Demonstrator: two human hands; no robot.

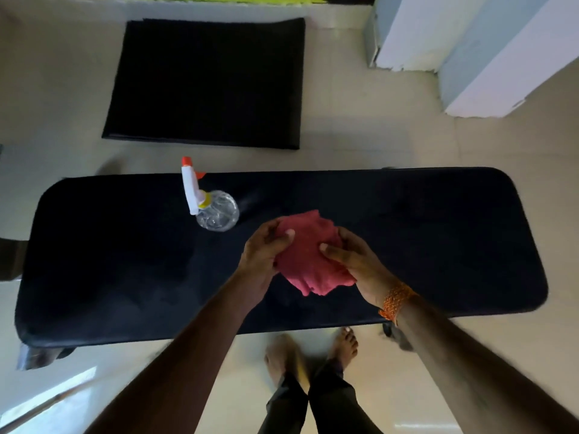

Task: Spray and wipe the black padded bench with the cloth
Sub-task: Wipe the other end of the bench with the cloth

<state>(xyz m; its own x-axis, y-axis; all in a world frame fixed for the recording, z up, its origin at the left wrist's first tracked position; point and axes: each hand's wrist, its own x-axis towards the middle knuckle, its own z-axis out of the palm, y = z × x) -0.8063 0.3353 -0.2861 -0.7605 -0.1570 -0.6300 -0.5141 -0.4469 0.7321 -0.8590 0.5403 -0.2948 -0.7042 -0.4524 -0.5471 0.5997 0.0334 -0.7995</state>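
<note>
Both hands were on the red cloth point(308, 255), held bunched above the middle of the black padded bench point(438, 239). Left hand point(263, 255) gripped the cloth's left edge, fingers curled under, thumb pressed on top. Right hand point(354, 261) did the same on the right edge, thumb on top, fingers closed beneath; an orange thread band point(396, 300) sat on that wrist. The cloth looked lifted just off the pad, not pressed flat, though the top-down angle made contact hard to judge.

Progress: the spray bottle point(213, 205) stood upright on the bench, left of the hands and near the far edge, untouched by either hand. Faint pale smears or haze showed on the pad left of centre; could be spray or just glare. Judged as early wiping stage: cloth being gathered into a pad, most of the bench surface left to wipe.

Surface: long padded top with rounded corners, dark and slightly shiny. Room: pale tiled floor point(360, 145), a black mat point(206, 83) lying beyond the bench, white-blue wall or column point(470, 51) at upper right. Person's bare feet point(313, 352) stood just in front of the bench.
</note>
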